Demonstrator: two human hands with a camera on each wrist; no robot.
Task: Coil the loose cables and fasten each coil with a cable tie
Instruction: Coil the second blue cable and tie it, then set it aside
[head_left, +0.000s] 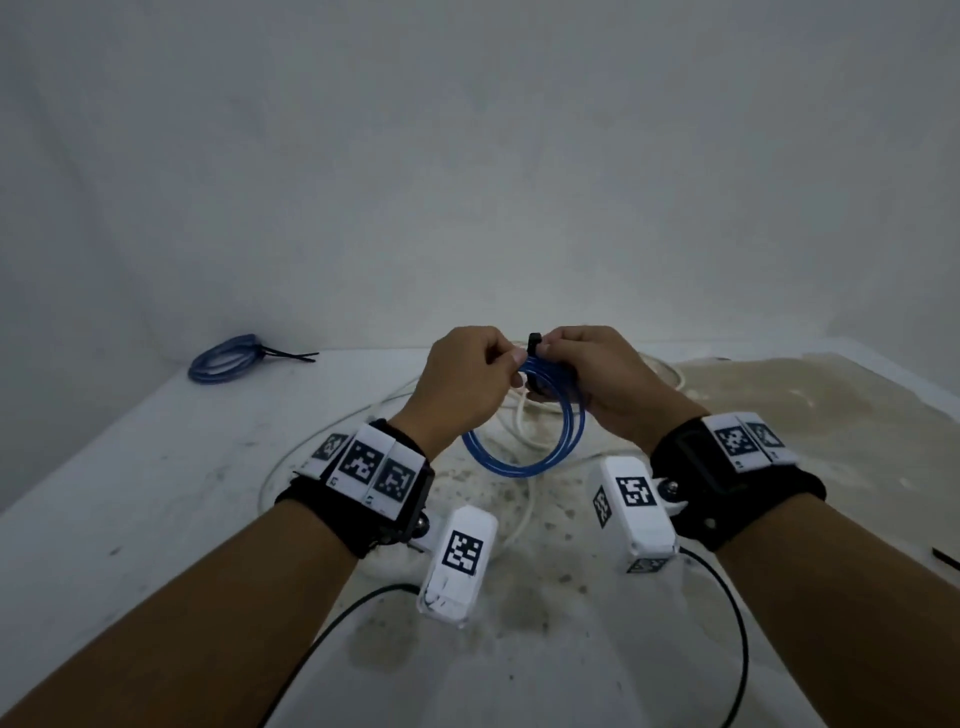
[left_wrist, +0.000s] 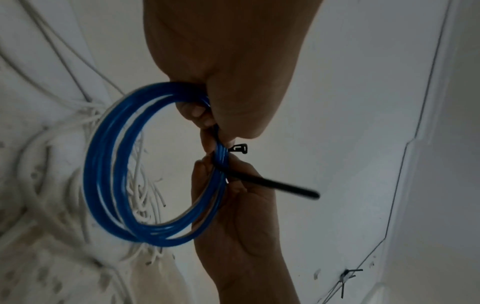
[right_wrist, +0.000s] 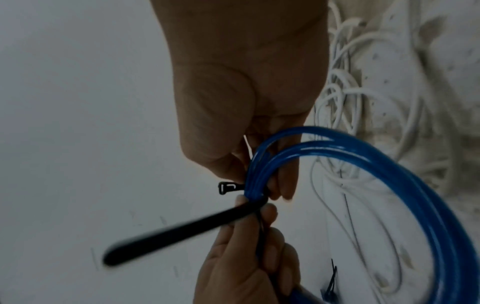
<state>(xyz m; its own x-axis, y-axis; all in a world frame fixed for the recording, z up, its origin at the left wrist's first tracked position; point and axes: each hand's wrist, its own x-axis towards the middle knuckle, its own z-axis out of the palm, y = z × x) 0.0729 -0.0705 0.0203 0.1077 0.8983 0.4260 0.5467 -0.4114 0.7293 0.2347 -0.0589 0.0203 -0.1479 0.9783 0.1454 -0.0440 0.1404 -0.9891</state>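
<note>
Tabletop's tied blue coil shows head-view only

The coil you hold is translucent blue; the cable tie around it is black. The loose cables beneath are white. The table is white with tan staining. Your wrist bands carry black-and-white square markers

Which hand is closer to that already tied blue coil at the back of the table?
Left. The left hand is on the same side as the tied blue coil, though well apart from it. The right hand is farther off, beyond the left.
</note>
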